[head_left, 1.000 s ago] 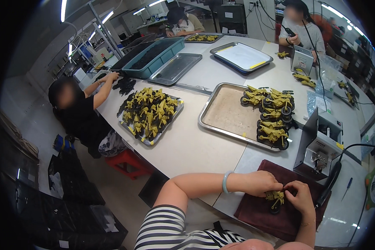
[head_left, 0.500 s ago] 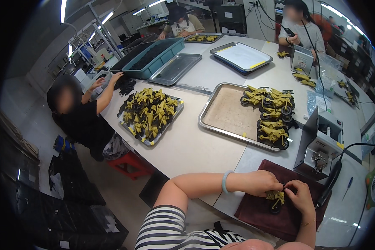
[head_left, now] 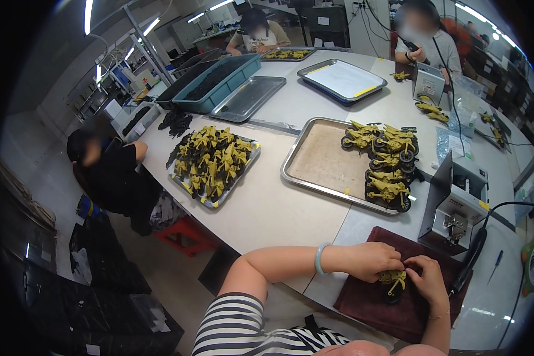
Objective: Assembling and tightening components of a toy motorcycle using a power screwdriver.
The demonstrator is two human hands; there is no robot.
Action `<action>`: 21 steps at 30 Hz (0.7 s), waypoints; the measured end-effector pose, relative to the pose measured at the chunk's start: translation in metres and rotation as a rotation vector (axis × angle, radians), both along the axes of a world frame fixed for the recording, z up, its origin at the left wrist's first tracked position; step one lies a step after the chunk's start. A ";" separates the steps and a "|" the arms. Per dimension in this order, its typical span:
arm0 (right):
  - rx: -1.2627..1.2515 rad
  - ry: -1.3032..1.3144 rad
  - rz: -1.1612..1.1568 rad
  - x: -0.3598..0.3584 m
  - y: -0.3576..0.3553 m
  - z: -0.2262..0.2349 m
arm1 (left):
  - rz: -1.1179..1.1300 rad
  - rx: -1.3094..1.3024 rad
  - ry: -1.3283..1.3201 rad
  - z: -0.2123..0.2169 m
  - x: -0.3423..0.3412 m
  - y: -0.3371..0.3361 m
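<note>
Showing on the grey metal device (head_left: pixel 454 213) at the right of the frame is fine print, too small to be read. A pale label is being carried by a second grey device (head_left: pixel 430 80), upper right. Lettering is being worn on the shirt of the co-worker (head_left: pixel 261 37) at top centre.

Change since half a second ago: the black-clad co-worker's arm (head_left: pixel 139 152), left of frame, is now being held bent by the table edge, back from the black parts (head_left: pixel 176 122). A pale bin (head_left: pixel 145 126) of dark pieces is thereby being exposed more fully. Both working hands are being kept almost exactly as before.

Pose: at lower right, a yellow-and-black model (head_left: pixel 393 277) is being held over the maroon cloth (head_left: pixel 359 299). It is being gripped from its upper left by the curled fingers of the left hand (head_left: pixel 375 261), the forearm being stretched across from the left. Thumb and forefinger of the right hand (head_left: pixel 428 277) are being brought close together at the model's upper end; whether anything is being pinched there cannot be told.
</note>
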State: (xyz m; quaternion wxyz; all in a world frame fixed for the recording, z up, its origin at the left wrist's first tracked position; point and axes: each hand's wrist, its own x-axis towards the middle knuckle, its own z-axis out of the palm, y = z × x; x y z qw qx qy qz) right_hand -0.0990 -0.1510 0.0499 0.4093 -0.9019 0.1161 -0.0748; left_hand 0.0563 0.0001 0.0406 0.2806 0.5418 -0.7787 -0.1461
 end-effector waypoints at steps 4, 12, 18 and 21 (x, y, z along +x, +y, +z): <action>-0.024 0.032 -0.004 -0.001 0.000 0.004 | 0.002 0.000 -0.022 0.004 -0.001 -0.001; -0.077 0.036 0.004 -0.008 0.004 -0.002 | 0.062 0.036 0.043 0.006 -0.007 0.008; -0.089 -0.058 -0.054 -0.011 -0.007 -0.014 | 0.191 0.033 0.075 -0.003 -0.002 -0.004; -0.002 -0.097 -0.090 -0.001 -0.014 -0.009 | 0.226 0.036 0.034 0.000 0.007 -0.002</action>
